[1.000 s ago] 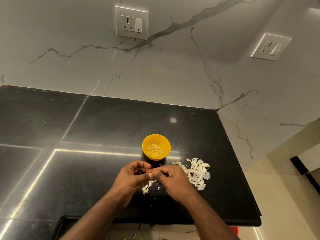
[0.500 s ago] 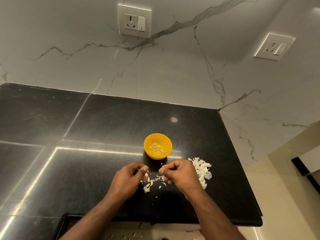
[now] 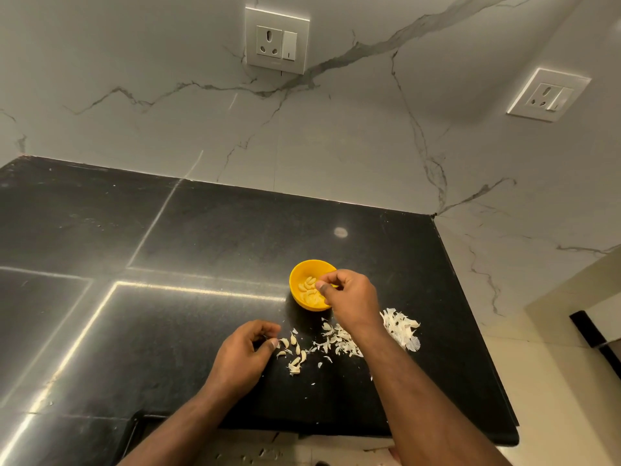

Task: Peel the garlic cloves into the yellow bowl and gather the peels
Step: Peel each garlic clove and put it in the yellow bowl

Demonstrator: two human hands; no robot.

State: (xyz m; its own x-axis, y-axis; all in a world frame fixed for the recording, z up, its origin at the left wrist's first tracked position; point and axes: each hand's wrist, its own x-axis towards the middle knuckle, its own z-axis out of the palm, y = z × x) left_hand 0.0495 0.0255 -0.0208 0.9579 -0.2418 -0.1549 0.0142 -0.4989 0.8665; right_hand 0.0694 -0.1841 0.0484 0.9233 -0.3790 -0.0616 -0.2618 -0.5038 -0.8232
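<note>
Black stone counter under marbled walls carries the yellow bowl with peeled cloves inside. Your right hand hovers over its 3 o'clock rim, fingertips pinched together; whether they hold a clove cannot be told. Your left hand, at the bowl's 7 o'clock, curls loosely beside scattered peels, gripping nothing visible.

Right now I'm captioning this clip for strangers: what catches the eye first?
The yellow bowl of peeled garlic cloves glows against the black counter, the right hand over its rim. White peels lie heaped to its right and strewn beside the left hand.
</note>
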